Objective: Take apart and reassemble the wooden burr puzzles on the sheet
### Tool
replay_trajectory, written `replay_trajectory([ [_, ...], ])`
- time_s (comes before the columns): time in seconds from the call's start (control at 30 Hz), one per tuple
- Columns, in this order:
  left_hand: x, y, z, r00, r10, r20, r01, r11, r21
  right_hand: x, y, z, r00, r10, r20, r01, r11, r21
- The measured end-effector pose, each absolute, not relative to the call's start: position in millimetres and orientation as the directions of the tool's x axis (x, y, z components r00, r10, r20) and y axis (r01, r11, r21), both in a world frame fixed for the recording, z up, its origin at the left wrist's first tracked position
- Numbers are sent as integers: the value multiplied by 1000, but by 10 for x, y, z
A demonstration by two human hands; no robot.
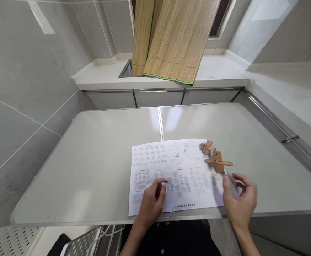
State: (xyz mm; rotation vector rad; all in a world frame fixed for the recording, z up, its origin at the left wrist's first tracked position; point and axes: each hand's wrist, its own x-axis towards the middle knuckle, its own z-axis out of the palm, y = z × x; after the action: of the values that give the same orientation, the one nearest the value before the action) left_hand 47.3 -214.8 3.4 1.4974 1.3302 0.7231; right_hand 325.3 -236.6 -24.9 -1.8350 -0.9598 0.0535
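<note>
A printed sheet (171, 170) with many small diagrams, its text upside down to me, lies near the table's front edge. My left hand (153, 201) rests on its lower middle, fingers loosely curled, thumb and index tips apart, holding nothing visible. Past the sheet's lower right corner is my right hand (241, 199), slightly blurred, with thumb and fingers apart and nothing between them. Just beyond it, a flat wooden piece with a dark mark (218, 167) has a thin wooden stick (228, 163) across it. Behind that sits a small cluster of interlocked wooden blocks (208, 147), at the sheet's upper right corner.
The pale table (96, 160) has a seam down its middle. Behind it, a bamboo mat (176, 46) hangs down over a white counter (219, 73) and partly covers a sink (125, 69). Perforated white baskets (11, 241) and a cable (104, 233) are below the front left edge.
</note>
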Motion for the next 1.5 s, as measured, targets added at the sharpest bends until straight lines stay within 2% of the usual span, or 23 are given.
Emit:
replay_trajectory([
  [0.07, 474, -2146, 40, 225, 961, -162, 389, 64, 919, 3138, -2471, -284, 571, 753, 326, 580, -89, -810],
  [0.13, 474, -2143, 45, 227, 961, -160, 392, 60, 918, 3052, -2534, -298, 441, 871, 216, 557, -76, -827],
  [0.27, 479, -2141, 53, 227, 961, -157, 398, 55, 916, 2965, -2527, -251, 271, 959, 79, 544, -84, -835],
  [0.5, 488, -2142, 47, 216, 967, -135, 399, 39, 916, 2990, -2447, -243, 256, 967, 17, 541, -129, -831],
  [0.9, 504, -2148, 69, 207, 971, -117, 427, 18, 904, 2948, -2408, -200, 315, 949, 2, 446, -146, -883],
  [1.5, 501, -2110, 46, 217, 965, -147, 455, 33, 890, 2981, -2391, -221, 297, 954, -51, 459, -189, -868],
])
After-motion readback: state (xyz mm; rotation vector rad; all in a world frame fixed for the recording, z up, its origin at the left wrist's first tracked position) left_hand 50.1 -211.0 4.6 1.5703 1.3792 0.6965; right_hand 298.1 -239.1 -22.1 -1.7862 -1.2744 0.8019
